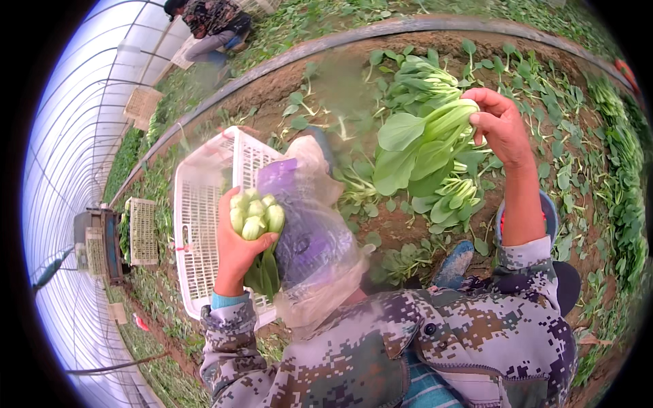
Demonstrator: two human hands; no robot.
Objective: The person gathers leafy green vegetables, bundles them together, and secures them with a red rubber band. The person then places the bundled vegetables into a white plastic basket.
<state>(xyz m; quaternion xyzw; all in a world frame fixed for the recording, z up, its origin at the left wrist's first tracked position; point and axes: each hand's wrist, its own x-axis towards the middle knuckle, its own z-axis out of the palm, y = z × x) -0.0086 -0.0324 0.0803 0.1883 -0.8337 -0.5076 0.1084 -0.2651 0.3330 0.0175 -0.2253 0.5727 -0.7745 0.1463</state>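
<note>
My left hand [240, 250] grips a bunch of leafy greens [255, 214], like bok choy, its pale trimmed stem ends facing up and its leaves hanging down. It is above a white plastic crate [182, 204]. Between the fingertips and thumb of my right hand [492, 120] is another green plant [433, 137], its stem end at the fingers and its leaves pointing down and left. Piles of the same greens [451, 201] lie on the soil under and beside it. A clear plastic sheet over something purple [311, 229] covers my leg beside the crate.
A long pipe or rail [326, 43] curves across the soil beyond the plants. More crates [143, 232] stand at the left, near a cart [104, 245]. Another person [214, 30] crouches at the upper left. A blue-rimmed bucket [548, 214] is by my right forearm. Cut greens line the right side.
</note>
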